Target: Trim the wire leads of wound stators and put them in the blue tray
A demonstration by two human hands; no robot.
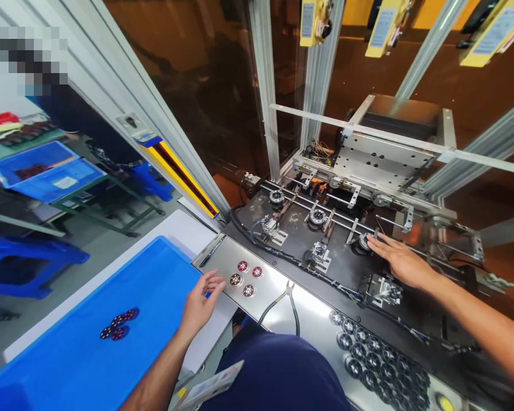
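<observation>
My right hand (398,261) reaches out over the machine bed with its fingers stretched. Its fingertips rest on or just above a black round part (361,245) in the right-hand fixture, which they partly cover. Two similar spoked round parts, one in the middle (317,217) and one at the far left (276,197), sit in the other fixtures. My left hand (202,305) hovers by the left end of the metal ledge (278,271), fingers loosely curved and apart, with nothing visible in it. Close to its fingertips lie several small spoked discs (249,290), some with red faces.
Cutting pliers (289,290) and a black pen (212,252) lie on the ledge. Rows of black spoked wheels (372,361) cover its right end. A blue tray (154,274) at left holds several discs (117,322). A yellow light-curtain bar (180,174) edges the opening. Another person stands far left.
</observation>
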